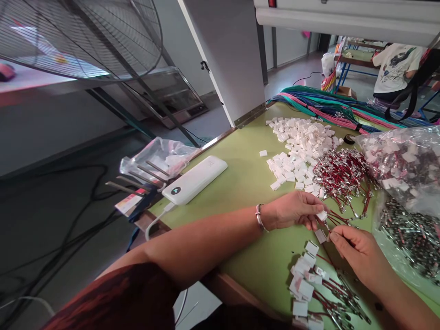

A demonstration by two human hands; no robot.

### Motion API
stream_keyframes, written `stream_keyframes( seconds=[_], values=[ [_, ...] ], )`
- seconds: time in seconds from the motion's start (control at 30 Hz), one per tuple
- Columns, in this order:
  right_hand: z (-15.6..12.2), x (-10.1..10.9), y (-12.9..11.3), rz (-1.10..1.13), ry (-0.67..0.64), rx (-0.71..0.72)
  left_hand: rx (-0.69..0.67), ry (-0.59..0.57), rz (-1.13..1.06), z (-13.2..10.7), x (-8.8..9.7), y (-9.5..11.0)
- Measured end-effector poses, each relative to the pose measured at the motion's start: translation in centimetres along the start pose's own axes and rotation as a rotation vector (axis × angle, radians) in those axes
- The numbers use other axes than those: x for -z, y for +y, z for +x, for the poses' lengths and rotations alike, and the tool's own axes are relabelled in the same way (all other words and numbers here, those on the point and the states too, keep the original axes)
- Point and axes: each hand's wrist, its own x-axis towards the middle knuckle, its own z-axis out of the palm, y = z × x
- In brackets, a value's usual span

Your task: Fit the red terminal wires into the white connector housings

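My left hand point(292, 210) pinches a small white plastic connector point(322, 215) just above the green table point(240, 183). My right hand point(354, 250) is closed in a pinch on a thin red wire point(338, 219) whose end meets the connector. Under my hands lies a small group of white connectors with red wires fitted point(309, 284). Beyond them sit a heap of loose white connectors point(299, 146) and a tangle of red wires with metal terminals point(343, 174).
A white power bank point(194, 178) with a cable lies near the table's left edge, beside scissors point(134, 183) and a plastic bag point(158, 158). Clear bags of parts point(405, 160) sit at right. Coloured cable bundles point(326, 107) lie at the back. Another person point(395, 68) sits far off.
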Motion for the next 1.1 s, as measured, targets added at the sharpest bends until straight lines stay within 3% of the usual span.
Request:
stream_keyframes(
  seconds=[0.13,0.33,0.47,0.63,0.87,1.0,1.1],
  values=[
    [0.0,0.2,0.3,-0.029,0.051,-0.001,-0.058,-0.008,0.075,-0.2,0.1,0.4],
    [0.0,0.1,1.2,-0.059,0.17,0.03,-0.156,0.161,0.282,-0.3,-0.2,0.9],
    [-0.1,0.1,1.4,-0.101,0.271,0.077,-0.179,0.247,0.201,0.0,0.0,0.9],
    [-0.2,0.5,1.0,-0.22,0.377,0.21,-0.114,0.142,-0.035,0.0,0.6,0.7],
    [0.0,0.8,0.9,-0.332,0.428,0.291,-0.125,0.126,-0.097,-0.6,-0.1,1.0],
    [0.1,0.9,0.9,-0.332,0.426,0.289,-0.104,0.165,0.096,-0.7,-0.4,1.1],
    [0.2,0.9,0.9,-0.308,0.412,0.279,-0.118,0.109,0.367,-0.7,-0.5,0.7]
  ],
)
